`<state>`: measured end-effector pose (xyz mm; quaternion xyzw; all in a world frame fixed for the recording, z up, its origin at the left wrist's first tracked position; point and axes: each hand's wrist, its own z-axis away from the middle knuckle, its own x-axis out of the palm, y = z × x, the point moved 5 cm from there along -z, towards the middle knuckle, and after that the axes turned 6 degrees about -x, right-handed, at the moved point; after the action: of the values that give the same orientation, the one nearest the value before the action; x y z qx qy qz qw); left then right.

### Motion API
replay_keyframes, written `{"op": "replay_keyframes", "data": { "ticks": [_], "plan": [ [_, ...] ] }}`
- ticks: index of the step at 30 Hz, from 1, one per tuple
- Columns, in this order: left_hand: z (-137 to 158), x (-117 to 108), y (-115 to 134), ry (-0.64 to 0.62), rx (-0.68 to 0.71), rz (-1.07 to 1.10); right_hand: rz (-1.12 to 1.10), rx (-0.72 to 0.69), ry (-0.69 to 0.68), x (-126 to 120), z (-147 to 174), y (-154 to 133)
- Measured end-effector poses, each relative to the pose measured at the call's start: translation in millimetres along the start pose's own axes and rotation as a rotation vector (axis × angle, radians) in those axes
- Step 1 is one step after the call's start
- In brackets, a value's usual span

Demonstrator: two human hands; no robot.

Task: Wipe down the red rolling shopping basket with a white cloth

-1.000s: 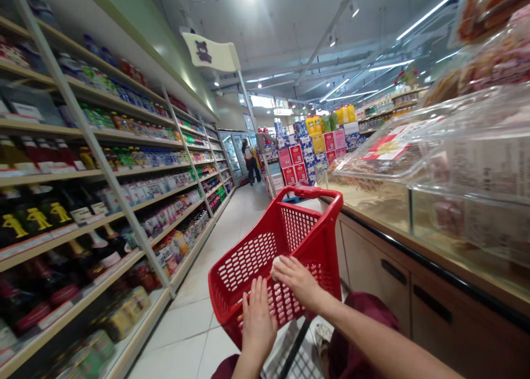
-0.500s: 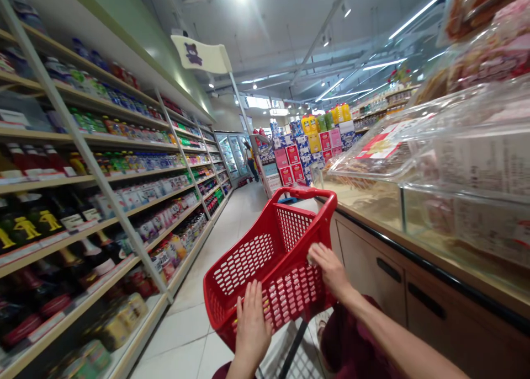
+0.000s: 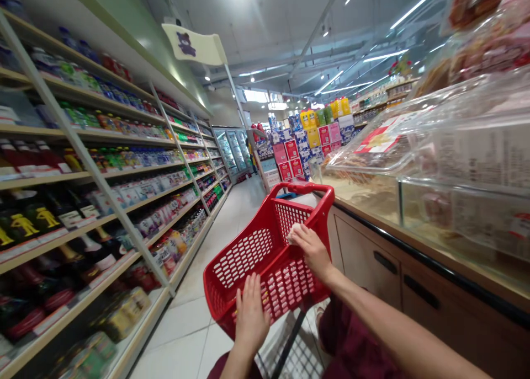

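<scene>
A red plastic shopping cart [image 3: 325, 213] with a latticed basket stands tilted in front of me, its bare inside partly visible. My left hand [image 3: 251, 319] lies against the near side of the basket, fingers stretched out and resting at the rim. A small white wad, like crumpled cloth or tissue [image 3: 294, 233], is pinched in my right hand [image 3: 315, 253], over the near rim towards the handle end. The forearm hides part of the cart's side.
Shelves of bottles and packs [image 3: 141, 197] line the left. On the right is a wooden counter [image 3: 364, 246] with clear plastic food packs [image 3: 385, 136]. Stacked boxes [image 3: 290, 158] stand ahead beside the tiled aisle floor [image 3: 182, 318], with glass-door fridges [image 3: 232, 150] farther off.
My right hand has slid with the white wad from the handle end leftwards and up along the near rim. The left hand has barely moved. A person ahead is now mostly hidden.
</scene>
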<state>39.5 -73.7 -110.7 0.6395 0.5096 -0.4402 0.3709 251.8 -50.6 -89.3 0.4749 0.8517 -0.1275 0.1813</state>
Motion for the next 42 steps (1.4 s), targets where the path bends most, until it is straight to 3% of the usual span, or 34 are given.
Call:
{"op": "replay_keyframes", "data": {
  "ticks": [7, 13, 18, 24, 28, 31, 36, 42],
  "plan": [
    [8.0, -1.9, -28.3, -0.039, -0.198, -0.022, -0.074, -0.093, -0.16, 31.5, 49.8, -37.1],
    [11.4, 2.7, -34.7, -0.038, -0.124, 0.08, -0.102, -0.102, -0.066, 38.8, 11.6, -68.0],
    [14.9, 11.5, -48.9, 0.019, -0.035, 0.248, -0.175, -0.201, -0.131, 58.4, 39.7, -99.9],
    [15.3, 15.8, -84.9, 0.052, -0.172, 0.568, -0.26, -0.223, -0.059, 62.5, 3.2, -141.2],
    [13.3, 11.5, -92.1, -0.034, -0.24, 0.673, -0.313, -0.34, -0.08, 76.8, 27.5, -162.3],
    [12.7, 6.4, -91.3, -0.076, -0.274, 0.676, -0.301, -0.318, -0.101, 76.8, 36.5, -160.6],
    [8.1, -9.2, -83.1, -0.157, -0.343, 0.509, -0.253, -0.222, -0.074, 65.5, 10.5, -141.7],
    [-12.8, -22.2, -70.3, -0.252, -0.319, 0.371, -0.241, -0.263, -0.117, 68.6, 33.0, -122.8]
  ]
}}
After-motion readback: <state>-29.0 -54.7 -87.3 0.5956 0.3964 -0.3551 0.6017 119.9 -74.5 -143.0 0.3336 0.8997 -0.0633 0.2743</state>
